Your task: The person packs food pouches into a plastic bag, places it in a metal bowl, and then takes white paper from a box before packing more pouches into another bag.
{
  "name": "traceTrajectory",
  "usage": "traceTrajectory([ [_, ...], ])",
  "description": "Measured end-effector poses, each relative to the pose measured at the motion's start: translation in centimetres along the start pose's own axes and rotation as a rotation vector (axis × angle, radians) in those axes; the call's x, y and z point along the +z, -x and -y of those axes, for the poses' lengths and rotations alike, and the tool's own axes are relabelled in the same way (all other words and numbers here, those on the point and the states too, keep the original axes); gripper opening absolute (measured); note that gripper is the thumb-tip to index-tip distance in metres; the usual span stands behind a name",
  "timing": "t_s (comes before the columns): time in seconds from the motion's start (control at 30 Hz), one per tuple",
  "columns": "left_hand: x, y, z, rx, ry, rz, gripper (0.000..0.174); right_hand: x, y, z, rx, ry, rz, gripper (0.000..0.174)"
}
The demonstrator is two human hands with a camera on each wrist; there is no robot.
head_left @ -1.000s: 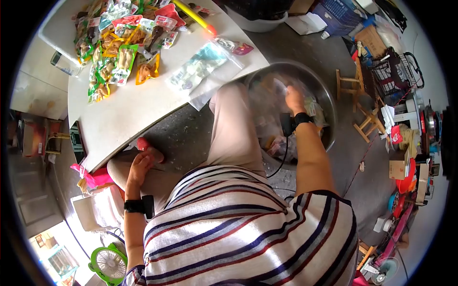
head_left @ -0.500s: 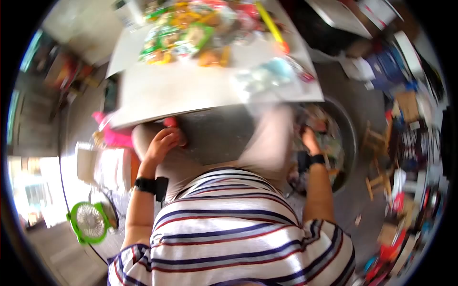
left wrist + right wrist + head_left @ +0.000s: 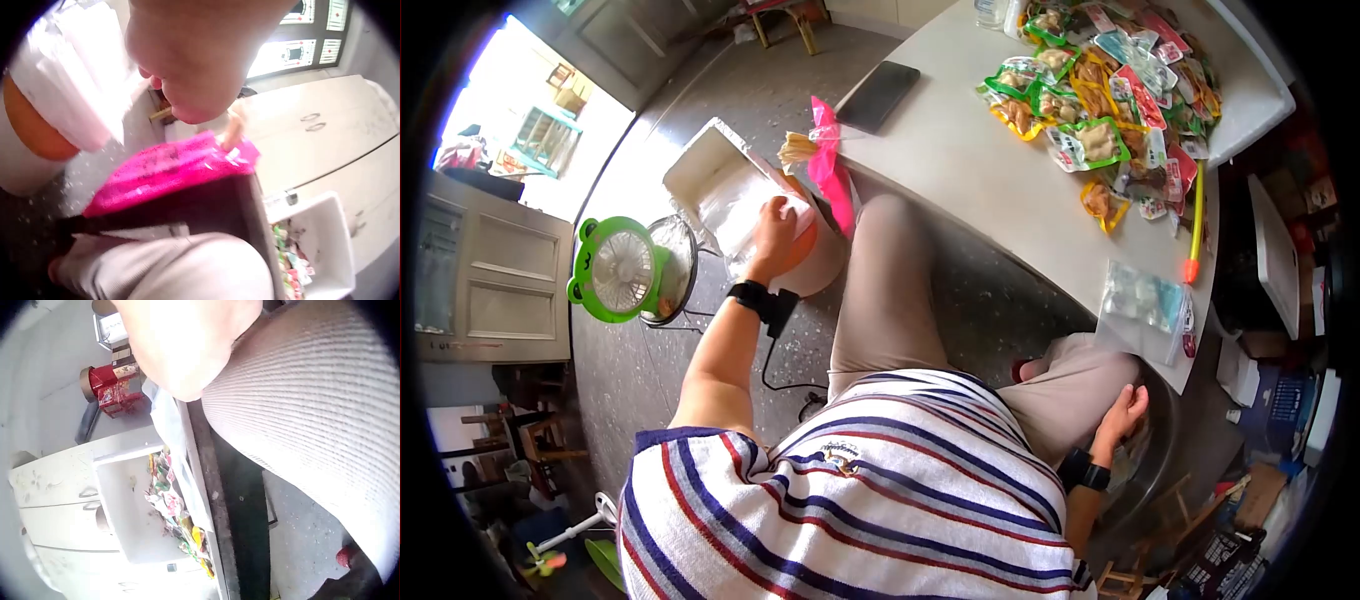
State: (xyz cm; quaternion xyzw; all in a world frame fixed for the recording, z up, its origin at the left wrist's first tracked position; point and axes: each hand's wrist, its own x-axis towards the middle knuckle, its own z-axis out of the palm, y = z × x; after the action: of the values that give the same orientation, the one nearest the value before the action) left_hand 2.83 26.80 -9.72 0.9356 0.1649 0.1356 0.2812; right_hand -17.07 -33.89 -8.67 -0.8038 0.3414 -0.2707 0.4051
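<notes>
In the head view my left hand (image 3: 774, 238) is at the clear plastic bags (image 3: 740, 205) by the white box, its fingers bent over the plastic; whether they grip it is hidden. The left wrist view shows this hand (image 3: 194, 56) close to white plastic (image 3: 69, 69). My right hand (image 3: 1122, 415) hangs beside the right knee, over the metal basin (image 3: 1155, 465), fingers loosely bent with nothing visible in them. In the right wrist view the hand (image 3: 187, 344) is near the trouser leg (image 3: 300, 406).
On the table (image 3: 960, 140) lie many colourful snack packets (image 3: 1095, 143), a phone (image 3: 880, 97), a yellow stick (image 3: 1197, 225) and a clear zip bag (image 3: 1142, 305). A pink bag (image 3: 830, 170) hangs at the table's corner. A green fan (image 3: 622, 270) stands left.
The view has swung left. My left hand has moved from the left knee to the plastic bags. My right hand has come up out of the basin's contents to beside the knee.
</notes>
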Motion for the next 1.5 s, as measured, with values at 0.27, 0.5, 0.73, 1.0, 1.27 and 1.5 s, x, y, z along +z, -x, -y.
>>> traceTrajectory([
  [0.27,-1.9,-1.8,6.4,-0.22,-0.558,0.284,0.031,-0.1,-0.1,0.9,-0.074,0.27,0.024,0.036],
  [0.5,-2.1,-2.3,7.6,-0.212,-0.563,0.26,0.03,-0.3,-0.5,0.6,-0.094,0.292,0.042,0.036],
  [0.73,-4.6,-3.7,9.0,-0.272,-0.285,0.097,0.031,-1.0,-1.6,0.9,-0.074,0.023,-0.046,0.035],
  [1.0,-10.1,-4.4,3.5,-0.236,0.515,-0.142,0.024,-1.0,-2.9,6.8,-0.295,-0.146,-0.075,0.03],
  [1.27,-7.8,-3.5,-12.5,0.416,0.589,-0.105,0.015,5.2,-2.2,17.1,-0.447,-0.427,0.397,0.019],
  [1.5,3.4,0.8,-22.7,0.464,0.531,0.432,0.014,15.6,-0.6,20.2,-0.15,-0.579,0.734,0.022],
])
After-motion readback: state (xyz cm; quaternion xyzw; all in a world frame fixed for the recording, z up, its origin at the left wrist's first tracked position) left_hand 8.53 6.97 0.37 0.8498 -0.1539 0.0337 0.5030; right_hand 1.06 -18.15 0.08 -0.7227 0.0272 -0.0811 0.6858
